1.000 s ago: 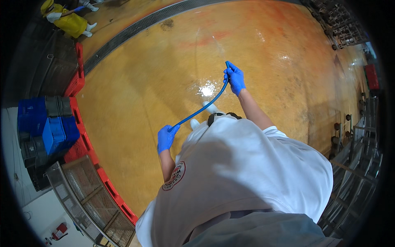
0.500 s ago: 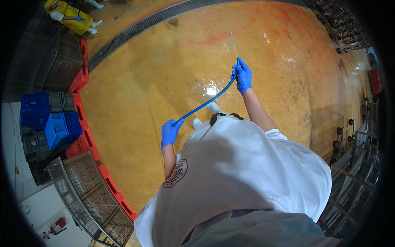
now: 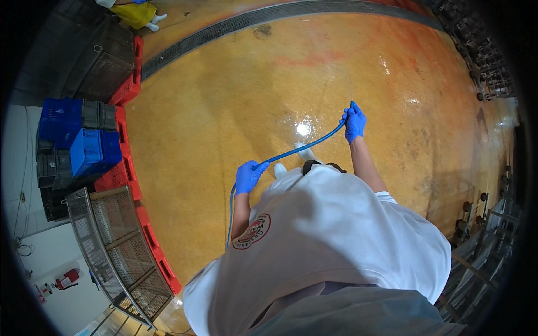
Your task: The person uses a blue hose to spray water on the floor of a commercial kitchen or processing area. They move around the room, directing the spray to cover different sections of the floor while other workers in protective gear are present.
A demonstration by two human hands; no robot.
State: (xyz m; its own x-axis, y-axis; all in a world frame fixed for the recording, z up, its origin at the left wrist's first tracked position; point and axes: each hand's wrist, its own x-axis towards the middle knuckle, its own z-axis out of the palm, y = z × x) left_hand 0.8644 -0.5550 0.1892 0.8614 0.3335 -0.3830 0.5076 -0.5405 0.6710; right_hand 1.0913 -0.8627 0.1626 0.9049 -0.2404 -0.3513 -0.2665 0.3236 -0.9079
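Note:
A blue hose runs in a bend between my two blue-gloved hands, above the yellow-orange floor. My right hand is closed round it close to its open end, which points away from me. A faint, thin stream of water leaves that end. My left hand grips the hose further back, near my left side. From there the hose hangs down past my left forearm and goes out of sight beside my white shirt.
Red pallets line the left side, with blue and grey crates and a perforated metal cart. A floor drain curves across the far side. Wheeled metal racks stand right. A person in a yellow apron is far left.
My hands and the hose now appear further right and lower. The water stream, an arc before, shows fainter and shorter. The hose behind my left hand has come into sight.

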